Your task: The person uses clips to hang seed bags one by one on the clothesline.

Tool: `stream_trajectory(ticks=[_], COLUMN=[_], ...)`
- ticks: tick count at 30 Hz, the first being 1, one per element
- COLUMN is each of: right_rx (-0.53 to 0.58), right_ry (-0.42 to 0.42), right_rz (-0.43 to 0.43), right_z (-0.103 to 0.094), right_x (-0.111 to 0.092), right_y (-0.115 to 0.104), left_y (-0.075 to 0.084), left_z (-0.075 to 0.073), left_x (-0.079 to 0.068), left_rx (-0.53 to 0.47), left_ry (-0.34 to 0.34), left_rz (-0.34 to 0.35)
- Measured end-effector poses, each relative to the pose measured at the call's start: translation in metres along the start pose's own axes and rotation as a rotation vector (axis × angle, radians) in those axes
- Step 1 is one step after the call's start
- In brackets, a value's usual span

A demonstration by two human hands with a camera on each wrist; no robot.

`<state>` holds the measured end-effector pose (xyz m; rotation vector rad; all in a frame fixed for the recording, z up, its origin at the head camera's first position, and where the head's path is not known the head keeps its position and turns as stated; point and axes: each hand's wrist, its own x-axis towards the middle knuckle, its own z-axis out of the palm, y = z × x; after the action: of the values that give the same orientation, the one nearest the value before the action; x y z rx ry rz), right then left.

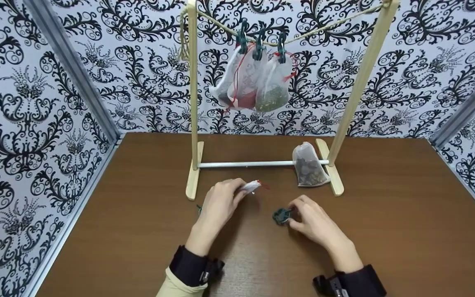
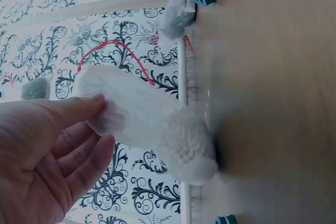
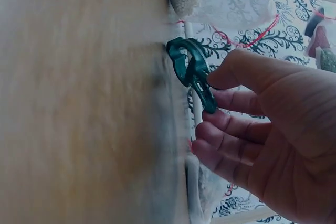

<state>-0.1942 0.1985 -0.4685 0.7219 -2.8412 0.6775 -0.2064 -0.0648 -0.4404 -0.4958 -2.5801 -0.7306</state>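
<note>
My left hand point(image 1: 220, 202) pinches the top of a white mesh drawstring bag point(image 2: 134, 111) between thumb and fingers. Pale grains bulge in the bag's lower end, and a red string point(image 2: 123, 44) loops from its top. To the right, my right hand point(image 1: 313, 218) holds a dark green plastic clip point(image 3: 190, 66) by its handle end, between thumb and index finger. The clip's curved mouth points away from the palm, close to the tabletop. A second green clip point(image 2: 226, 219) lies by the left hand, mostly covered by it in the head view.
A wooden rack point(image 1: 194, 103) stands at the back with a sagging rope point(image 1: 324, 27). Three filled mesh bags point(image 1: 272, 93) hang from it by green clips point(image 1: 282, 47). Another mesh bag point(image 1: 309, 167) with dark contents leans on the white crossbar point(image 1: 245, 164) near the right foot.
</note>
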Motion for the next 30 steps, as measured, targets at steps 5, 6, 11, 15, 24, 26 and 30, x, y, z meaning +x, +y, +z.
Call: stream_trajectory(ticks=[5, 6, 11, 15, 24, 26, 30], right_rx=[0.073, 0.081, 0.040, -0.036, -0.095, -0.082, -0.085], right_ry=[-0.028, -0.029, 0.042, 0.136, 0.208, 0.193, 0.146], right_rz=[0.042, 0.035, -0.073, -0.187, -0.386, -0.381, -0.307], right_z=[-0.008, -0.009, -0.014, -0.031, -0.077, -0.089, -0.117], right_x=[-0.003, -0.003, -0.002, 0.007, 0.027, 0.030, 0.036], right_y=[0.006, 0.007, 0.010, 0.010, 0.004, 0.003, -0.003], left_y=[0.004, 0.005, 0.013, 0.026, 0.061, 0.068, 0.083], left_z=[-0.001, -0.001, -0.001, -0.001, -0.028, -0.038, -0.057], left_x=[0.002, 0.002, 0.009, 0.024, 0.060, 0.068, 0.085], left_rx=[-0.087, -0.099, -0.165, -0.206, -0.102, -0.033, 0.065], left_ry=[0.011, 0.016, 0.036, 0.059, 0.063, 0.058, 0.078], left_rz=[0.016, 0.027, 0.030, 0.028, 0.162, 0.170, 0.207])
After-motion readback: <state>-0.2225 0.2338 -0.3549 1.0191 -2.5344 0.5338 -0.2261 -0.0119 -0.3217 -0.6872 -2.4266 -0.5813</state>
